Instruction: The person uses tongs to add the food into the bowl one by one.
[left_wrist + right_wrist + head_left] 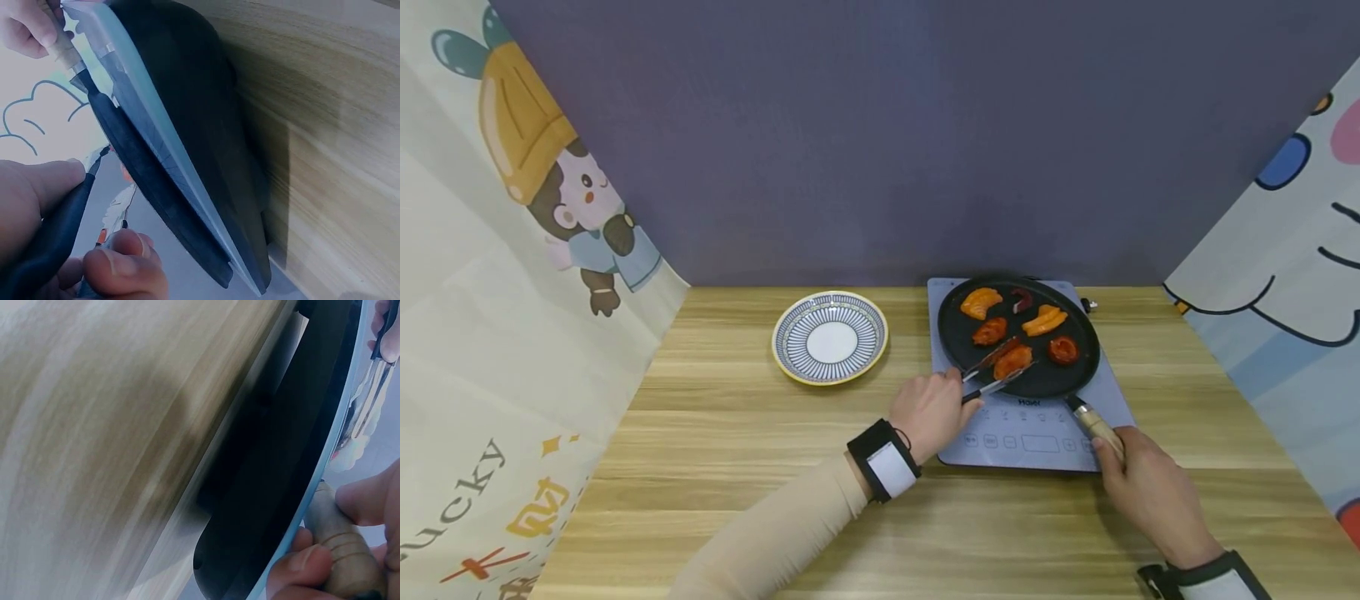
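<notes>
A round black frying pan (1049, 377) sits on the cooktop, and my right hand (1152, 493) grips its wooden handle (1099, 427). My left hand (928, 414) holds metal tongs (992, 387) with black handles, their arms spread around a reddish-orange food piece (1013, 362) at the pan's near left. Whether the tips touch it, I cannot tell. Several other pieces lie in the pan, among them a yellow-orange piece (981, 302), orange strips (1044, 321) and a round red piece (1063, 350). In the left wrist view, thumb and fingers lie around the tong handles (59, 231).
The pan stands on a grey induction cooktop (1000, 446) with a touch panel along its front. Left of it on the wooden table (737, 467) is a patterned plate (831, 342) with a yellow rim. A dark panel (850, 150) rises behind; printed cloths hang at both sides.
</notes>
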`<state>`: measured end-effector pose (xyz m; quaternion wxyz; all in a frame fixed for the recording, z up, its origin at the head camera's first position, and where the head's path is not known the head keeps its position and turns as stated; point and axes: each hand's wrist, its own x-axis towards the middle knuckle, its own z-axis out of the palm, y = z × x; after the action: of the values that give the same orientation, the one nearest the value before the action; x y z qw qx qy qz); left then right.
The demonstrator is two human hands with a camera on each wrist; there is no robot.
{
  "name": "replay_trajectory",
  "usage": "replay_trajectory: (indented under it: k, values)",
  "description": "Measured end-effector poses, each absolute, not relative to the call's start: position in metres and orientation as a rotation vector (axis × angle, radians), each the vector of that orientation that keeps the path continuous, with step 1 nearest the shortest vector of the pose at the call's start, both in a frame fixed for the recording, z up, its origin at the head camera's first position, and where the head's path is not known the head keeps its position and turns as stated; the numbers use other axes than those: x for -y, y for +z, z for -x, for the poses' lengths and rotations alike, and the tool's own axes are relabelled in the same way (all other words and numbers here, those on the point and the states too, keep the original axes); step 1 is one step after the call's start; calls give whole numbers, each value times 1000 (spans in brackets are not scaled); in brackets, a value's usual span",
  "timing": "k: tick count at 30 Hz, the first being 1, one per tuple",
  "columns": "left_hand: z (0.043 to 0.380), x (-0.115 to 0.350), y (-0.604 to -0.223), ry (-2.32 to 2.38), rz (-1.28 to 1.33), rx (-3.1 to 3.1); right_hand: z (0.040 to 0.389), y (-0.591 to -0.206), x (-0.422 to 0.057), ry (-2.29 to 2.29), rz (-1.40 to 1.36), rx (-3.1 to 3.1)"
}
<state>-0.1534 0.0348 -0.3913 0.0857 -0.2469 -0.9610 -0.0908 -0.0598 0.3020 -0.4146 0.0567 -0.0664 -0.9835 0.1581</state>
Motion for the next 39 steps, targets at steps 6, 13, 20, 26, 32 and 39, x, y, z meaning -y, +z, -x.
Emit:
replay_trajectory:
  k: [6,13,20,26,32,39]
  values:
    - [152,-34,-392,-292,747,2858,60,-415,-302,471,208,2981]
    - [154,-34,-394,-307,737,2850,60,-415,-302,471,201,2977]
    - [156,-36,-394,-309,707,2860,60,-415,-301,472,200,2979]
    - [156,-36,-395,-277,698,2835,61,-414,-301,474,206,2986]
    - [155,-33,-399,-282,702,2821,60,-415,-301,468,199,2974]
    - [155,-27,-403,-380,694,2834,61,-416,-302,470,213,2987]
